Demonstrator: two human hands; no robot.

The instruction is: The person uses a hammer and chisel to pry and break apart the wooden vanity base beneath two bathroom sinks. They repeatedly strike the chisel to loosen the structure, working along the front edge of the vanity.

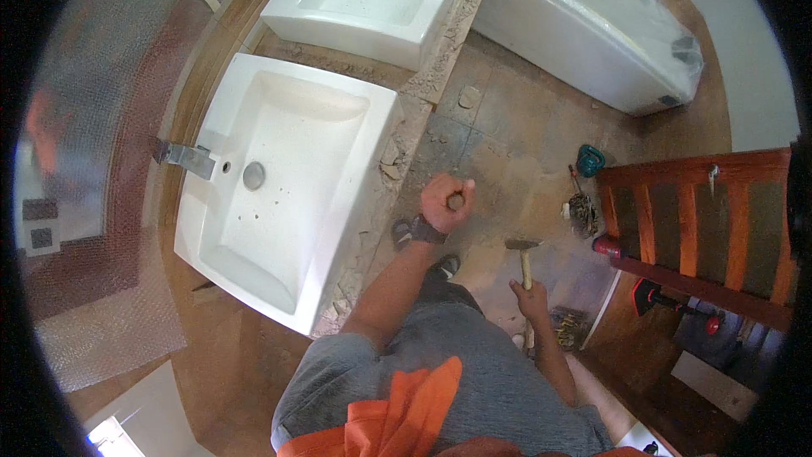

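My left hand [447, 203], with a dark band at the wrist, is out in front of me beside the worktop edge. It is closed around a tool whose round end [456, 201] shows at the top of the fist; the rest of it is hidden. Lower and to the right, my right hand [530, 297] grips a hammer [526, 271] by its light wooden handle. The hammer's dark head points away from me, apart from the left hand. Nearest the left hand is the worktop's broken edge [391, 156], rough with grey mortar and loose chips.
A white washbasin [321, 81] with a tap [188, 158] stands left; a second basin [338, 32] lies beyond. A plastic-covered bathtub [575, 59] is at the back right. On the dusty tiled floor are a teal tool [590, 160] and a wooden slatted frame [689, 224].
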